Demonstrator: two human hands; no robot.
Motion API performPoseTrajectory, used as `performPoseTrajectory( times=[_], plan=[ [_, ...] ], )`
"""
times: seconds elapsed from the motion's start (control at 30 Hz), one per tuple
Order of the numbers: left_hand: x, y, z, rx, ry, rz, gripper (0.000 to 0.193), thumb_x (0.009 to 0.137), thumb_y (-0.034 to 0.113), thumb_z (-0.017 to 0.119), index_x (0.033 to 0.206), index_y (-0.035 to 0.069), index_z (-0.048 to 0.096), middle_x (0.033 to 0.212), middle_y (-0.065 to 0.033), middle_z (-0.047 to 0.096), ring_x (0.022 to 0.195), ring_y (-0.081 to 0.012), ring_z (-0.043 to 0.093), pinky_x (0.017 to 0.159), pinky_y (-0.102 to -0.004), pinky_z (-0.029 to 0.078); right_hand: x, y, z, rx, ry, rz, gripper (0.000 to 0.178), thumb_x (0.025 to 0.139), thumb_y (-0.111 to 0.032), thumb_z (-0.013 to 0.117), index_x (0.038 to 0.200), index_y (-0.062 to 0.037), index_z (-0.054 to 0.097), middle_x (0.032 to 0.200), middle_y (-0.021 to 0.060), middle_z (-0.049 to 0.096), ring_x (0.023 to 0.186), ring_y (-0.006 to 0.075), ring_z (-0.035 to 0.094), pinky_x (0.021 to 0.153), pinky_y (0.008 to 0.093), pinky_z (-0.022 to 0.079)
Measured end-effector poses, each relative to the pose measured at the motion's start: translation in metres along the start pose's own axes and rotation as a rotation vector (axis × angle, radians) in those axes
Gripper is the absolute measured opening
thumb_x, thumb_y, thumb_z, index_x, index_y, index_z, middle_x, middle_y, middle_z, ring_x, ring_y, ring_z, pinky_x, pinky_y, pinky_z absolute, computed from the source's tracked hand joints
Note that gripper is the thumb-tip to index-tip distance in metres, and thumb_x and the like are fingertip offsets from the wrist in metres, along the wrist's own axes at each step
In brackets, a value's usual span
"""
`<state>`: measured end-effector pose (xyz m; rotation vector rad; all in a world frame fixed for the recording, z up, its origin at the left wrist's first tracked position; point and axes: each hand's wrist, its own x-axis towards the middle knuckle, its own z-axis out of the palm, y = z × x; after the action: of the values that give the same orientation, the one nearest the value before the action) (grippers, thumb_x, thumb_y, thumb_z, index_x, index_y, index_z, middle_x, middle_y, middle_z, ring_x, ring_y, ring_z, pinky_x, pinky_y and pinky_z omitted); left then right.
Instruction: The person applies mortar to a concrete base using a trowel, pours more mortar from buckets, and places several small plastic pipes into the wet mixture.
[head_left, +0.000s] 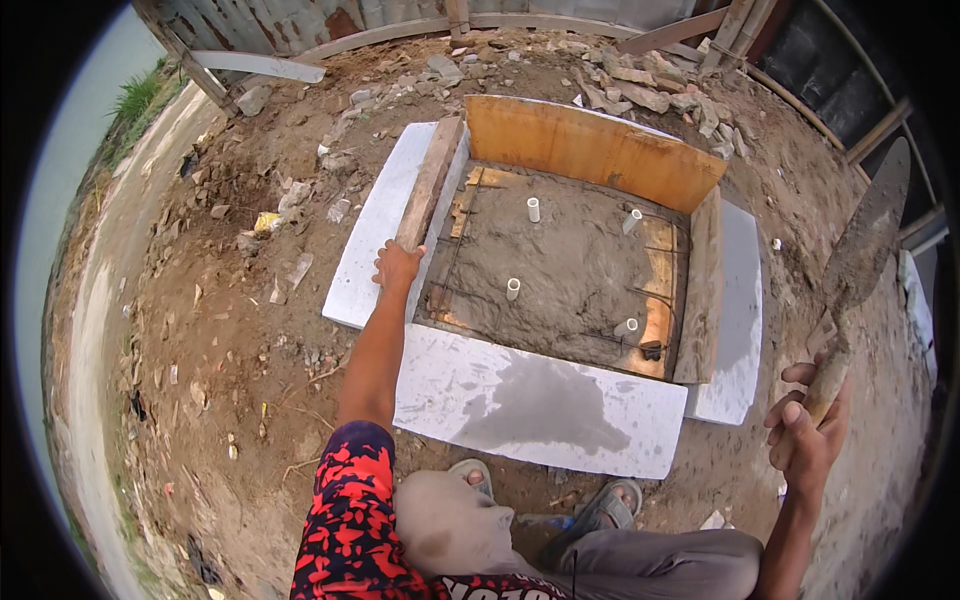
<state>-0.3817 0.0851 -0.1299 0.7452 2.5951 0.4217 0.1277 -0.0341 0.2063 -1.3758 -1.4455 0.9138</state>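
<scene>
My left hand grips the near end of a wooden board along the left side of a rectangular form. In my right hand, raised at the right, is a trowel, its pointed blade upward and smeared with grey. Rough wet concrete fills most of the form between us. Several short white pipes stick up from it. Thin dark bars show along its edges. An orange-brown plywood panel stands at the far side, and another wooden board closes the right side.
White panels surround the form; the front panel bears a grey wet patch, and a right panel lies beside it. Broken stones are heaped behind. A corrugated metal fence stands at the back. My sandalled feet are near the front panel.
</scene>
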Motion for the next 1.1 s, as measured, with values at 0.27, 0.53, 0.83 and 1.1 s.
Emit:
performPoseTrajectory(
  times=[0.27, 0.53, 0.83, 1.1],
  plan=[
    [-0.003, -0.064, 0.004, -0.006, -0.064, 0.369, 0.089, 0.074, 0.040, 0.074, 0.145, 0.011, 0.029, 0.132, -0.0185, 0.047, 0.124, -0.0367, 0.045, 0.098, -0.0529, 0.038, 0.010, 0.011, 0.012, -0.030, -0.068, 0.005, 0.073, 0.073, -0.025, 0.078, 0.127, 0.0017, 0.036, 0.100, 0.0152, 0.055, 0.058, 0.0134, 0.058, 0.044, 0.0228, 0.046],
    [-0.010, -0.084, 0.009, -0.106, 0.004, 0.673, 0.072, 0.082, 0.031, 0.066, 0.141, 0.003, 0.037, 0.123, -0.0238, 0.051, 0.115, -0.0369, 0.049, 0.100, -0.0409, 0.038, 0.005, 0.009, 0.011, 0.016, -0.066, 0.025, 0.073, 0.072, -0.024, 0.079, 0.125, 0.0008, 0.037, 0.100, 0.0153, 0.055, 0.056, 0.0129, 0.057, 0.044, 0.0232, 0.045],
    [-0.008, -0.077, 0.019, -0.191, -0.011, 0.677, 0.071, 0.081, 0.027, 0.067, 0.142, 0.006, 0.037, 0.123, -0.0226, 0.050, 0.117, -0.0377, 0.047, 0.100, -0.0427, 0.037, 0.019, 0.014, -0.009, 0.004, -0.061, 0.006, 0.074, 0.072, -0.028, 0.080, 0.125, 0.0008, 0.037, 0.101, 0.0149, 0.055, 0.054, 0.0131, 0.056, 0.043, 0.0236, 0.044],
    [-0.038, -0.079, 0.018, -0.058, -0.004, 0.531, 0.087, 0.074, 0.034, 0.074, 0.145, 0.010, 0.030, 0.136, -0.0217, 0.042, 0.122, -0.0393, 0.044, 0.101, -0.0475, 0.038, 0.025, 0.024, -0.015, 0.020, -0.048, 0.007, 0.075, 0.075, -0.027, 0.076, 0.130, 0.0030, 0.035, 0.101, 0.0153, 0.055, 0.052, 0.0126, 0.055, 0.042, 0.0233, 0.044]
  ],
)
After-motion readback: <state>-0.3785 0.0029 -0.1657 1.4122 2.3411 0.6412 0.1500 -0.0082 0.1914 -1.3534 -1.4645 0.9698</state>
